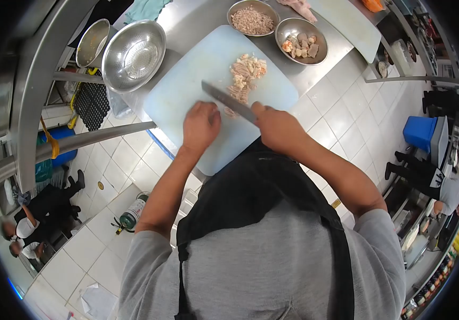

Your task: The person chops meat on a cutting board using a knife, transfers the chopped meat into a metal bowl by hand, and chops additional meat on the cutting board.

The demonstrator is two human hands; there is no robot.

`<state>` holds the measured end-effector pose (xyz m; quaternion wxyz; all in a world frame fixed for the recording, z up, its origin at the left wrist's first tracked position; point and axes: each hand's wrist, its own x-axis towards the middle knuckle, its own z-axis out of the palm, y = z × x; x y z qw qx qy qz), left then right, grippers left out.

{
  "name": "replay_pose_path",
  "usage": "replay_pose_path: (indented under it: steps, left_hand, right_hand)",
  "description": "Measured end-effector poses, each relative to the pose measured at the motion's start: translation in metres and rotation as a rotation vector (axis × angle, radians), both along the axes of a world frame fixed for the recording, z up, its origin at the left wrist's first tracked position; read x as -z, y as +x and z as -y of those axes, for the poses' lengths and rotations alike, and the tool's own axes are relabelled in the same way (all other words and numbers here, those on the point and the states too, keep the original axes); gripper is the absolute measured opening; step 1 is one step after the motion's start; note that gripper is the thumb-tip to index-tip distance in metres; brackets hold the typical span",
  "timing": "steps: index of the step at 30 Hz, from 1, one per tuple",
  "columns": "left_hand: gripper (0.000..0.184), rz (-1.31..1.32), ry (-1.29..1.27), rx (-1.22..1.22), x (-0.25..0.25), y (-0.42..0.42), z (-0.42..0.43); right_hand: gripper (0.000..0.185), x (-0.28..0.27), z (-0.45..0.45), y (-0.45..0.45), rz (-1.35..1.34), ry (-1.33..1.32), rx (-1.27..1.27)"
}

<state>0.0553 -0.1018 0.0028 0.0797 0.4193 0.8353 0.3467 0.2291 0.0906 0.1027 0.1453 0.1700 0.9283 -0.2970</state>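
My right hand (280, 128) is closed round the handle of a knife (229, 100), whose blade points up and left over the white cutting board (179, 80). Left of the blade, my left hand (201, 124) rests at the board with its fingers curled; whether they hold anything is hidden. Chopped meat (246, 73) lies in a strip on the board beyond the knife, with a few bits beside the blade. Two metal bowls stand past the board: one with finely chopped meat (252, 21), the other with larger chunks (301, 46).
A perforated metal bowl (134, 56) and a metal pot (92, 44) stand at the left. Another board (346, 24) lies at the right on the steel table (187, 15). A metal rail (107, 136) runs at left. Several people are farther off on both sides.
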Motion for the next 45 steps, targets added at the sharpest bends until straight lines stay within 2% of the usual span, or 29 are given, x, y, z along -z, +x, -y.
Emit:
replay_pose_path:
  steps: [1, 2, 6, 8, 12, 15, 18, 24, 26, 30, 35, 38, 41, 45]
  left_hand:
    - [0.013, -0.022, 0.019, -0.067, -0.002, -0.008, -0.007]
    - [0.019, -0.159, 0.102, -0.083, -0.004, -0.017, -0.017]
    - [0.025, -0.174, 0.070, 0.065, 0.012, -0.041, -0.036]
    - [0.022, -0.172, 0.107, 0.148, -0.005, -0.025, -0.041]
    - [0.019, -0.118, 0.129, 0.247, -0.012, 0.007, -0.059]
    - [0.020, -0.138, 0.144, 0.270, 0.002, 0.008, -0.055]
    - [0.019, -0.139, 0.060, 0.260, 0.007, 0.008, -0.043]
    - [0.019, -0.144, 0.150, 0.201, 0.006, 0.011, -0.045]
    - [0.021, -0.161, 0.095, 0.224, 0.006, 0.011, -0.049]
    - [0.026, -0.172, 0.062, 0.253, 0.002, 0.005, -0.043]
    - [0.029, -0.159, 0.100, 0.130, -0.001, -0.009, -0.043]
    - [0.030, -0.173, 0.088, 0.074, -0.004, -0.021, -0.046]
    - [0.030, -0.148, 0.069, 0.029, 0.000, -0.032, -0.037]
    - [0.030, -0.103, 0.021, -0.005, 0.011, -0.033, -0.021]
  right_hand:
    - [0.024, -0.007, -0.003, 0.001, -0.005, 0.041, 0.035]
    - [0.024, -0.013, -0.008, 0.004, -0.010, 0.082, 0.069]
    - [0.022, -0.032, -0.030, 0.019, 0.050, 0.207, 0.090]
    - [0.023, -0.035, -0.033, 0.026, 0.059, 0.224, 0.089]
    - [0.029, -0.002, -0.044, 0.030, 0.116, 0.251, -0.007]
    - [0.033, 0.005, -0.054, 0.024, 0.110, 0.245, -0.043]
    - [0.035, -0.008, -0.056, 0.020, 0.113, 0.266, -0.083]
    - [0.033, -0.006, -0.042, 0.030, 0.098, 0.259, -0.092]
    - [0.033, -0.010, -0.047, 0.019, 0.075, 0.280, -0.133]
    - [0.032, -0.045, -0.048, 0.006, 0.086, 0.284, -0.096]
    - [0.027, -0.020, -0.052, -0.002, -0.023, 0.309, 0.088]
    - [0.024, 0.019, -0.067, -0.010, 0.011, 0.336, 0.016]
    - [0.025, -0.025, -0.070, -0.023, 0.125, 0.447, -0.102]
    - [0.028, -0.019, -0.065, -0.018, 0.061, 0.350, -0.010]
